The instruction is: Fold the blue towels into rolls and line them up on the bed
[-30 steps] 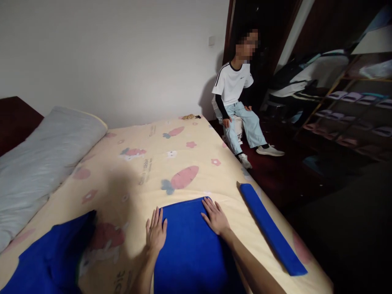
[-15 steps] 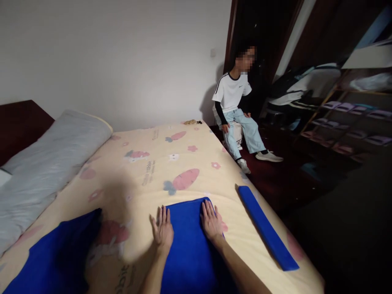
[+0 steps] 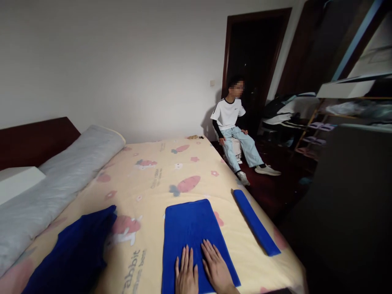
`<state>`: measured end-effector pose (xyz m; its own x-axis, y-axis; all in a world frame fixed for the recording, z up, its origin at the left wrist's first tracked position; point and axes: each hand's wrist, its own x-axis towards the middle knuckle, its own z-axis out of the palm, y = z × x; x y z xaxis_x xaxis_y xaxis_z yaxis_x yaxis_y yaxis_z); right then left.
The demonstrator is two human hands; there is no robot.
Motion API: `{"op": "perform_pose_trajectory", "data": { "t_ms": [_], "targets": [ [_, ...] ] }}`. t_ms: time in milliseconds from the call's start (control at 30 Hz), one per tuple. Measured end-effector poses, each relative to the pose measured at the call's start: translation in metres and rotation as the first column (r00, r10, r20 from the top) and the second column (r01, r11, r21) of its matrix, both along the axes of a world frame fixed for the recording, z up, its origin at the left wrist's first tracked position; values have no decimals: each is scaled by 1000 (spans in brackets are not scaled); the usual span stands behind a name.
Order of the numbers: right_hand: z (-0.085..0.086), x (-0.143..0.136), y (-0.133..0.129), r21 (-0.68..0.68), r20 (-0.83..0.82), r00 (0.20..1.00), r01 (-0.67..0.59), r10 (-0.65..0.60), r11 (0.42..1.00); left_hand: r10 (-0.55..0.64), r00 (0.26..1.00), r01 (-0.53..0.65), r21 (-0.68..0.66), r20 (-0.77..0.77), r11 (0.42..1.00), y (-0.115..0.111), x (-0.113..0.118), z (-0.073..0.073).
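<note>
A blue cloth (image 3: 186,224), like a towel, lies flat and roughly rectangular on the bed. My left hand (image 3: 186,273) rests palm down on its near part, fingers stretched out. Beside it my right hand (image 3: 216,265) lies flat on the same cloth toward its right side, fingers extended. To the right, a blue cloth folded into a long narrow strip (image 3: 255,222) lies along the bed's edge. On the left is a crumpled dark blue cloth (image 3: 76,249). The near end of the flat cloth runs out of view.
The bed (image 3: 153,228) has a cream sheet printed with carrots and flowers. A long grey pillow (image 3: 79,171) and a white box-like thing (image 3: 21,181) lie at the left. Beyond the right edge a person (image 3: 229,118) sits near a dark door (image 3: 254,53). A rack (image 3: 321,126) stands far right.
Both hands have slid from the far corners of the flat blue cloth back toward me and closer together. The camera view has tilted up. The other blue cloths stay in place.
</note>
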<state>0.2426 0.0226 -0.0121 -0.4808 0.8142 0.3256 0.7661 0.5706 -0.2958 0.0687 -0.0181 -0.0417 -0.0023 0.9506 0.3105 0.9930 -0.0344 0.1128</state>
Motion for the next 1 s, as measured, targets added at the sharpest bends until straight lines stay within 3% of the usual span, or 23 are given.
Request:
{"op": "perform_pose_trajectory", "data": {
  "t_ms": [100,167,333,467,567,667,800,900,1000],
  "targets": [
    [2,21,-14,-9,-11,999,-52,52,999,34,999,-33,-39,22,999,-17,-6,1],
    [8,36,-19,-50,-11,994,-108,107,993,38,998,-34,-92,46,995,-28,-11,13],
    [43,61,-20,-226,84,983,-142,165,964,82,992,-44,-338,100,940,-41,-26,76],
    [74,54,-2,-299,261,954,-64,146,952,120,988,-50,-540,94,840,-15,-35,128],
    [87,42,18,-318,321,932,-62,168,946,48,994,21,-599,100,800,8,-40,151],
    [88,37,23,-334,358,902,-117,240,935,-67,993,115,-648,98,753,10,-41,155],
    [75,50,3,-378,373,860,-204,350,903,-198,973,221,-722,117,656,-19,-46,140],
    [66,66,-10,-395,347,865,-217,364,893,-224,968,234,-747,117,622,-39,-59,128],
    [64,77,-7,-449,271,905,-183,328,875,-232,967,228,-757,104,612,-42,-72,125]
  ]
}}
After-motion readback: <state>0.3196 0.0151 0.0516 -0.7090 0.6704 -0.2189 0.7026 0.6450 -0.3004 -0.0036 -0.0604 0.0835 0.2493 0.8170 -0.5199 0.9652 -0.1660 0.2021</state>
